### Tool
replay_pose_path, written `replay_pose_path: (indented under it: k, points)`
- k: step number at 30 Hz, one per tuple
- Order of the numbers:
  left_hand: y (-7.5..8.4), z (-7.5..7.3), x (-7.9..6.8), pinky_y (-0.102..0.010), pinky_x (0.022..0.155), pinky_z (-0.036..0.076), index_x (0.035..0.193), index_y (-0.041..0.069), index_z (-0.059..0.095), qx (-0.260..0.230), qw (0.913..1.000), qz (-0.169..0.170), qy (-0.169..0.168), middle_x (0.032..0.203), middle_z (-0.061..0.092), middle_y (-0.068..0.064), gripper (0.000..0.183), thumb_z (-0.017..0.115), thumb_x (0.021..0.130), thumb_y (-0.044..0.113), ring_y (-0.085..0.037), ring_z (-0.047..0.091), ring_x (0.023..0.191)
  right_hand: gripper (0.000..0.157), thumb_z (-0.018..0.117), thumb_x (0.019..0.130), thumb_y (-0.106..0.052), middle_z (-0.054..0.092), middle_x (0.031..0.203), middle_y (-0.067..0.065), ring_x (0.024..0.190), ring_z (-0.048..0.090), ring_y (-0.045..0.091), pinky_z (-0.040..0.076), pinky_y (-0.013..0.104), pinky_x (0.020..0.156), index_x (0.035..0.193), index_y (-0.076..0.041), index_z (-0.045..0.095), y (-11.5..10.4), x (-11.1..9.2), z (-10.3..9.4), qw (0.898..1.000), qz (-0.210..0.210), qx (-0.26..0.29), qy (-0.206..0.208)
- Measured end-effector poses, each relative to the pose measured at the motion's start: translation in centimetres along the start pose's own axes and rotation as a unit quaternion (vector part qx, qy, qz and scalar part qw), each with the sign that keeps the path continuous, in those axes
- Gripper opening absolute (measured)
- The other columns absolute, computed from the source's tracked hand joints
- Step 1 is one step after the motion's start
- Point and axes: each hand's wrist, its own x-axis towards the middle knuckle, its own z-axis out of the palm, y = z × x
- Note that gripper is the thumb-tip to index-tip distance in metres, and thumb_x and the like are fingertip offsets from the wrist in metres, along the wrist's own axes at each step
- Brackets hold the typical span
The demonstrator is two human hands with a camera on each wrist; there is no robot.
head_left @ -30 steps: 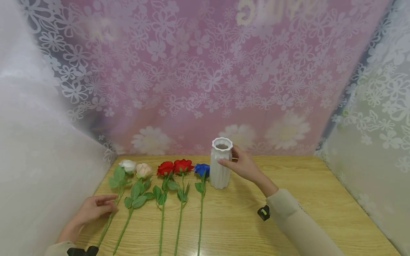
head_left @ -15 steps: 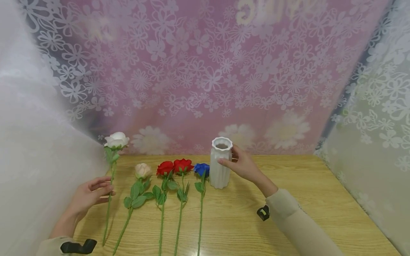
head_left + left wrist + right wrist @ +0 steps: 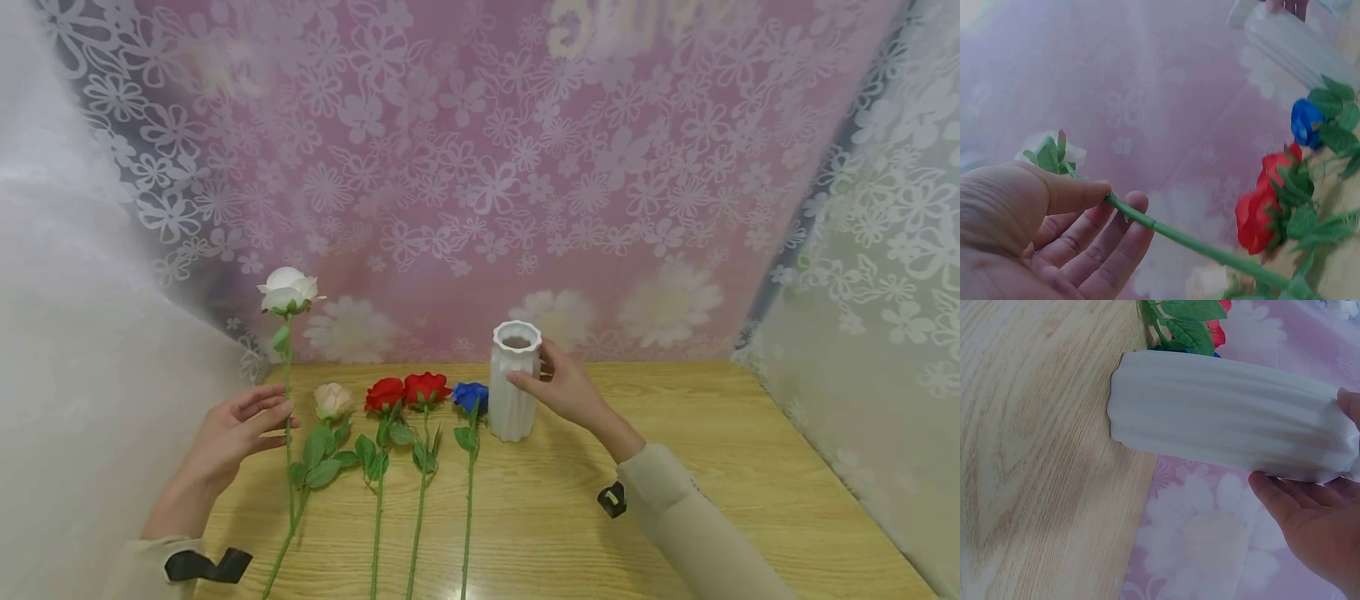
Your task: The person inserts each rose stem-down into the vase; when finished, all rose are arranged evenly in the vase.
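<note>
Fingers pinched the white rose [image 3: 288, 290] (left hand [image 3: 238, 432], frame left) and fluted vase [image 3: 513, 404] (right hand [image 3: 576, 392], centre); overlapping stems [image 3: 290, 479] risked snagging the cream rose [image 3: 333, 401]

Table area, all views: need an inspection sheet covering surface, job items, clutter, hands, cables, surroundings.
Surface: wood-grain table, no spills seen.
Job items: vase upright, no flower in its mouth; white rose held upright, stem-end contact unclear; peach rose, two red roses and blue rose lying left of the vase.
Clutter: nothing seen.
Hands: left hand pinches the white rose's stem; right hand grips the vase near its top.
Cables: nothing seen.
Surroundings: pink floral sheet behind, pale sheeting at both sides.
</note>
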Motion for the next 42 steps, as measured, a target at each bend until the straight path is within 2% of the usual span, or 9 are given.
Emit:
replay_pose_path:
  k: [7, 11, 15, 19, 24, 27, 30, 34, 42]
  points:
    - [2.2, 2.6, 0.8, -0.034, 0.079, 0.067, 0.131, 0.012, 0.056, -0.048, 0.9982, 0.032, -0.014, 0.105, 0.068, 0.008, 0.027, 0.066, 0.106, 0.012, -0.009, 0.074, 0.092, 0.075, 0.075, 0.099, -0.043, 0.062, 0.147, 0.01, 0.128, 0.068, 0.035, 0.062, 0.052, 0.098, 0.162, -0.027, 0.038, 0.1, 0.0, 0.0, 1.0, 0.004, 0.003, 0.001]
    - [2.8, 3.8, 1.3, -0.035, 0.079, 0.067, 0.124, 0.011, 0.056, -0.092, 0.9936, 0.061, -0.024, 0.101, 0.069, 0.006, 0.022, 0.065, 0.105, 0.006, -0.012, 0.078, 0.092, 0.075, 0.075, 0.099, -0.043, 0.062, 0.147, 0.01, 0.128, 0.068, 0.035, 0.062, 0.052, 0.098, 0.162, -0.027, 0.038, 0.2, 0.1, 0.1, 1.0, 0.003, 0.0, 0.001]
    - [3.6, 4.8, 1.9, -0.035, 0.081, 0.067, 0.121, 0.009, 0.054, -0.12, 0.9896, 0.075, -0.029, 0.099, 0.07, 0.006, 0.019, 0.064, 0.105, 0.006, -0.013, 0.078, 0.093, 0.075, 0.075, 0.099, -0.043, 0.063, 0.146, 0.01, 0.127, 0.068, 0.035, 0.062, 0.052, 0.098, 0.162, -0.026, 0.038, 0.0, 0.1, 0.2, 1.0, 0.001, -0.002, 0.001]
    - [4.5, 5.9, 2.5, -0.036, 0.083, 0.067, 0.12, 0.007, 0.052, -0.136, 0.9869, 0.085, -0.021, 0.1, 0.069, 0.005, 0.018, 0.063, 0.106, 0.008, -0.013, 0.077, 0.094, 0.076, 0.075, 0.099, -0.041, 0.062, 0.147, 0.012, 0.128, 0.068, 0.036, 0.062, 0.053, 0.097, 0.163, -0.025, 0.036, -0.1, 0.0, 0.1, 1.0, 0.0, -0.002, 0.0]
    - [5.8, 7.3, 3.1, -0.034, 0.084, 0.066, 0.12, 0.009, 0.052, -0.166, 0.9821, 0.09, 0.009, 0.099, 0.067, 0.005, 0.016, 0.062, 0.107, 0.008, -0.012, 0.076, 0.096, 0.077, 0.075, 0.099, -0.042, 0.061, 0.148, 0.012, 0.129, 0.067, 0.037, 0.062, 0.054, 0.098, 0.163, -0.025, 0.036, -0.1, 0.1, 0.0, 1.0, 0.009, -0.001, -0.001]
    - [6.6, 8.1, 3.4, -0.035, 0.086, 0.066, 0.118, 0.01, 0.054, -0.211, 0.9736, 0.081, 0.032, 0.097, 0.067, 0.005, 0.015, 0.061, 0.106, 0.005, -0.014, 0.077, 0.096, 0.077, 0.075, 0.099, -0.043, 0.061, 0.149, 0.012, 0.129, 0.066, 0.037, 0.062, 0.054, 0.099, 0.163, -0.025, 0.036, -0.1, 0.1, 0.0, 1.0, 0.014, -0.005, -0.001]
    - [7.1, 8.7, 3.6, -0.036, 0.087, 0.066, 0.116, 0.01, 0.055, -0.261, 0.9614, 0.07, 0.053, 0.095, 0.069, 0.004, 0.015, 0.062, 0.105, 0.003, -0.015, 0.078, 0.094, 0.077, 0.075, 0.099, -0.044, 0.061, 0.149, 0.011, 0.13, 0.066, 0.037, 0.062, 0.054, 0.099, 0.163, -0.025, 0.036, 0.0, 0.1, 0.0, 1.0, 0.017, -0.007, -0.001]
    - [7.7, 9.5, 4.1, -0.035, 0.087, 0.066, 0.115, 0.009, 0.051, -0.322, 0.9428, 0.057, 0.063, 0.095, 0.07, 0.001, 0.017, 0.063, 0.104, 0.002, -0.017, 0.079, 0.092, 0.077, 0.075, 0.099, -0.043, 0.061, 0.148, 0.012, 0.13, 0.066, 0.037, 0.062, 0.054, 0.099, 0.163, -0.024, 0.036, 0.0, 0.1, 0.1, 1.0, 0.014, -0.007, -0.002]
    - [8.5, 11.3, 5.0, -0.034, 0.087, 0.066, 0.111, 0.006, 0.047, -0.369, 0.9237, 0.046, 0.09, 0.089, 0.068, -0.001, 0.015, 0.058, 0.105, -0.001, -0.019, 0.078, 0.091, 0.079, 0.075, 0.099, -0.043, 0.061, 0.149, 0.013, 0.129, 0.066, 0.037, 0.062, 0.054, 0.098, 0.163, -0.024, 0.034, 0.1, 0.1, 0.1, 1.0, 0.013, -0.007, -0.001]
